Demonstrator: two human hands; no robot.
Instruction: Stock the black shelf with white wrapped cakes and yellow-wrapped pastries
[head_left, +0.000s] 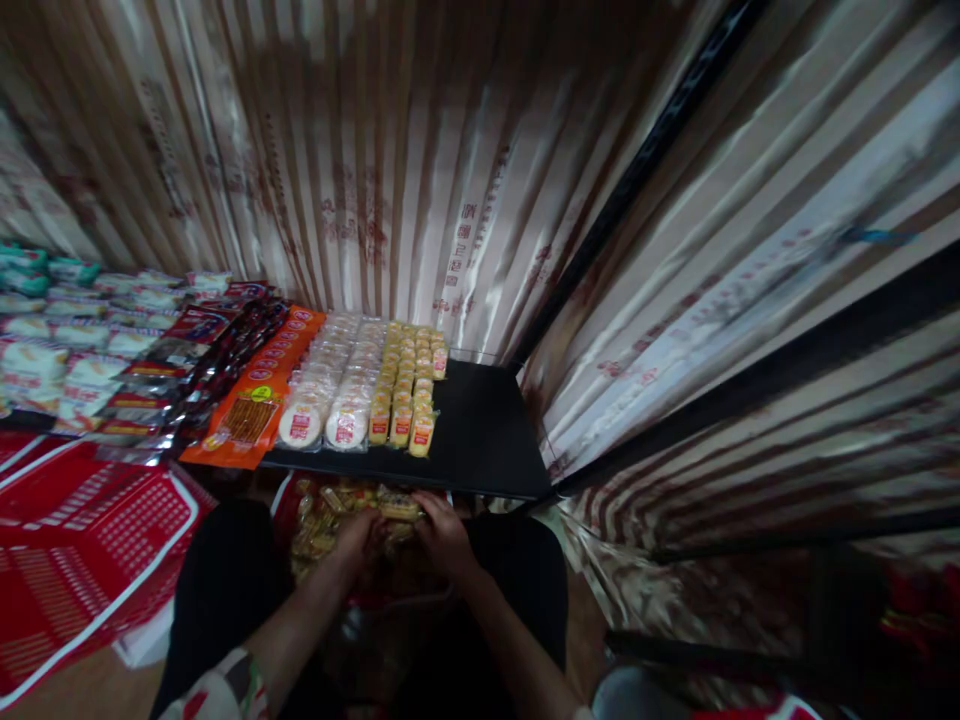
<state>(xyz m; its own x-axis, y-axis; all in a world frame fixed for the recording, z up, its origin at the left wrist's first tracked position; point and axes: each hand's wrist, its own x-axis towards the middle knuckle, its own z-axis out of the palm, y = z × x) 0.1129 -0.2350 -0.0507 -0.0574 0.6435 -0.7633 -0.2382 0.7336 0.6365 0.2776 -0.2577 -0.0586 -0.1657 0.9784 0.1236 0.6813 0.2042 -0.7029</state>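
Both hands reach down into a container of small yellow wrapped snacks [322, 520] between my knees, below the black shelf [487, 430]. My left hand [358, 540] is curled among the packets. My right hand [442, 530] grips a bunch of the same packets at the shelf's front edge. On the shelf lie rows of yellow snack packs [405, 385], round white cakes in clear wrap [326, 395] and orange packets [262, 400]. The dim light hides what exactly my left hand's fingers enclose.
Dark and white snack bags [112, 350] fill the shelf's left part. The right part of the black shelf is bare. Red plastic baskets [82, 540] lie at lower left. Striped foil sheeting [420, 180] lines the walls behind and to the right.
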